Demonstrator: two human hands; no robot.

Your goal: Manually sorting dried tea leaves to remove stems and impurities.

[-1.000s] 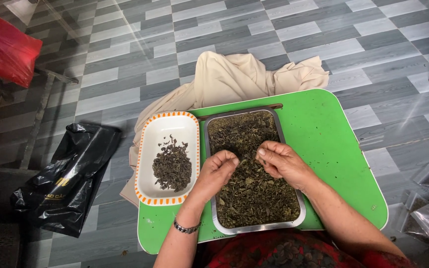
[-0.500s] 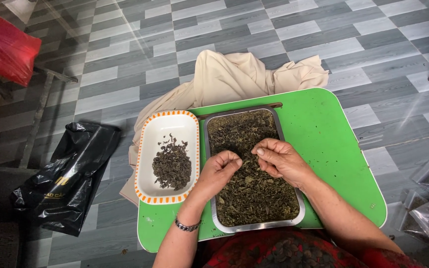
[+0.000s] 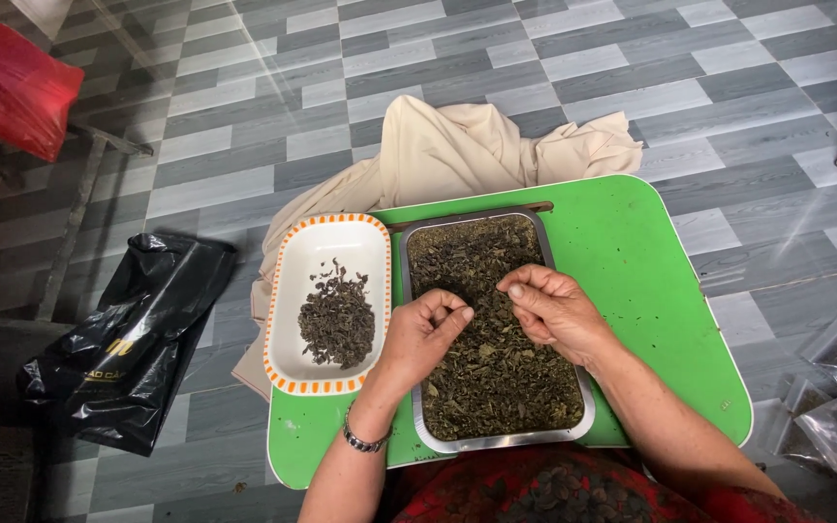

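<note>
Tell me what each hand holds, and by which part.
Cannot be told: both the left hand and right hand have fingers pinched over the dried leaves, anything held being too small.

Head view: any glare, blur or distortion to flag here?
Head view: sharp and evenly lit; pale streaks of glare cross the tiled floor; wide-angle lens bows the green table edges; both hands, left hand and right hand, crisp above the metal tray; shadows soft.

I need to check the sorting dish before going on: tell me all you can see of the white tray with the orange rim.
The white tray is a rounded rectangle, glossy like ceramic or melamine, with an orange-dashed rim. It lies flat on the green table, close beside the metal pan. A small heap of dark dried leaves sits inside. Neither hand touches it.
</note>
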